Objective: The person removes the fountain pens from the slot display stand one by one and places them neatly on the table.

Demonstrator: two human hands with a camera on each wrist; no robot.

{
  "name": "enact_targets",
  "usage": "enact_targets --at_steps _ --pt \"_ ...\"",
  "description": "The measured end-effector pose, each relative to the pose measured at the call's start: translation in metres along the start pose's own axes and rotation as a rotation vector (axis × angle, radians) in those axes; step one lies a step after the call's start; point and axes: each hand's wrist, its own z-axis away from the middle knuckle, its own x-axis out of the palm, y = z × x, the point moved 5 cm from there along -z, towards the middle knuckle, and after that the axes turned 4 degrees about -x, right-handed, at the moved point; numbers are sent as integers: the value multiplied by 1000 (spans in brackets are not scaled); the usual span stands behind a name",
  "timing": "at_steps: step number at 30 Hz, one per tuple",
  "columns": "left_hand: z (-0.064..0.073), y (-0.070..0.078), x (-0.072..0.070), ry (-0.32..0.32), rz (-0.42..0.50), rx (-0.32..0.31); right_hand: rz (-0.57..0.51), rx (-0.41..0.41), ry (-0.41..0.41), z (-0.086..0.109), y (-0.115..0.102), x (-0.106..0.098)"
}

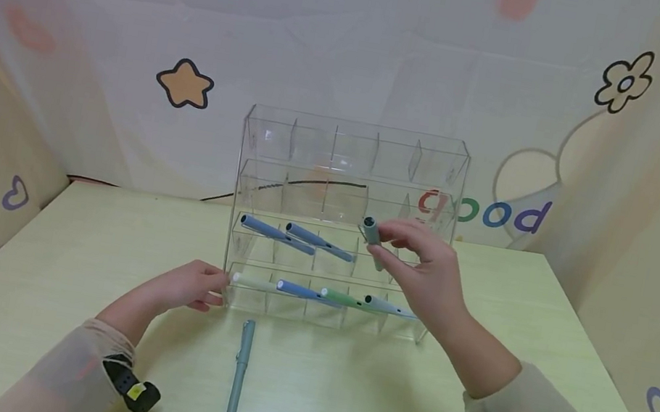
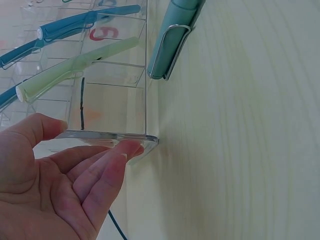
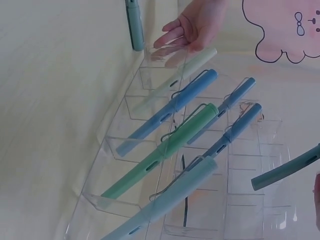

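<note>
My left hand [image 1: 193, 285] pinches the lower left side edge of a clear acrylic pen rack [image 1: 242, 179]; in the left wrist view its thumb and fingers lie on either side of the panel. With thumb and fingertips, my right hand [image 1: 428, 267] holds a grey-green pen [image 1: 370, 231] in front of the rack's second-lowest tier, cap end towards me. On that tier, to the left, lie two blue pens [image 1: 275, 232]. The bottom tier carries a pale green pen [image 3: 172, 82], a blue pen [image 3: 167, 112], a green pen [image 3: 162, 152] and a light blue pen [image 3: 185, 182].
A grey-green pen [image 1: 238, 381] with a metal clip lies on the table before the rack, pointing away from me. Behind the rack hangs a printed cloth backdrop [image 1: 356, 56]. The two upper tiers [image 1: 353, 151] show clear dividers.
</note>
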Motion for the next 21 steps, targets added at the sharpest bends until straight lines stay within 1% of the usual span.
enact_targets --at_steps 2,5,7,10,13,17,21 --pt "0 0 0 0 -3 0 -4 26 -13 2 0 0" --pt "1 1 -1 0 -6 3 -18 98 -45 7 0 3" --pt "2 2 -1 0 -6 3 -52 162 -64 11 2 6" --pt "3 3 0 -6 -7 5 -118 232 -93 18 4 12" --pt "3 3 1 -6 -5 2 -176 249 -117 23 5 18" --pt "3 2 1 -3 -4 3 -208 255 -144 28 6 24" --pt "3 2 1 -2 -3 4 -232 293 -163 33 6 30"
